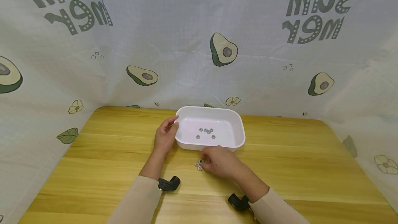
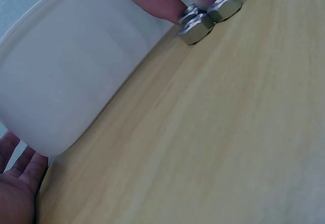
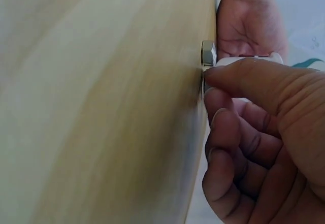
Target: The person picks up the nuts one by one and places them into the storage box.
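A white plastic tray (image 1: 194,144) sits on the wooden table, with several small metal hex nuts (image 1: 209,132) on its floor. At the tray's left end my left hand (image 1: 164,137) touches the outer wall and rim, its fingers fairly straight. In front of the tray, three loose nuts (image 1: 200,168) lie close together on the wood. My right hand (image 1: 222,161) pinches one of them between thumb and forefinger; the fingertips partly hide that nut (image 3: 207,86). The left wrist view shows the nuts (image 2: 197,29) under the right fingertips, beside the tray wall.
The wooden table (image 1: 124,168) has rounded far corners. Behind it and at both sides hangs a pale cloth (image 1: 183,61) printed with avocados. A black wrist camera (image 1: 169,184) is on the left wrist, and another (image 1: 238,202) on the right.
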`<state>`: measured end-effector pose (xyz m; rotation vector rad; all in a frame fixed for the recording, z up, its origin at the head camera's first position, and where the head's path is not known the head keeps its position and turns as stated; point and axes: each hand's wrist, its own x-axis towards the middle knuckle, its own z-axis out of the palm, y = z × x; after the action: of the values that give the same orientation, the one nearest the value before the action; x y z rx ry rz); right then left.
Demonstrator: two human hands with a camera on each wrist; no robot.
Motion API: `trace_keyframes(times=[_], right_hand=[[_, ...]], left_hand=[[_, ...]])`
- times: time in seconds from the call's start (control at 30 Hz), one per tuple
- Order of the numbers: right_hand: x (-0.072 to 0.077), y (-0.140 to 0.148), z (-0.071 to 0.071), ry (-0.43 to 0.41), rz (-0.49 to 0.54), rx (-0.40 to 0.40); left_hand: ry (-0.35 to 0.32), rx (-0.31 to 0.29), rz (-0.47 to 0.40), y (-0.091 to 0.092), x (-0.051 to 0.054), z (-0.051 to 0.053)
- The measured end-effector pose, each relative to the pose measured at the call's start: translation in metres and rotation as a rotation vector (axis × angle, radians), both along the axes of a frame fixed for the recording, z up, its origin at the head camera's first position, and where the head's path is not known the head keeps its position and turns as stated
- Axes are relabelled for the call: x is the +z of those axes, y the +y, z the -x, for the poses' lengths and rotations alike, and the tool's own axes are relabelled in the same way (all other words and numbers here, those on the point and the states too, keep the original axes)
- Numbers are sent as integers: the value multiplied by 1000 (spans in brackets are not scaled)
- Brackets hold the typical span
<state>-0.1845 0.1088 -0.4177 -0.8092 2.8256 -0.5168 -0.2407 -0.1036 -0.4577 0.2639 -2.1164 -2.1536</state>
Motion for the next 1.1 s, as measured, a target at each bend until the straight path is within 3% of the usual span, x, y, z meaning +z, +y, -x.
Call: trace_keyframes(times=[0.27,0.7,1.1], right_hand=[[4,3,-2,-22,25,-31],[23,8,-6,3,94,-29],[41,16,6,19,135,-82]], left_hand=[[-1,-2,-3,1,1,0],[1,-2,-2,0,0,0],[-2,1,-7,0,0,1]])
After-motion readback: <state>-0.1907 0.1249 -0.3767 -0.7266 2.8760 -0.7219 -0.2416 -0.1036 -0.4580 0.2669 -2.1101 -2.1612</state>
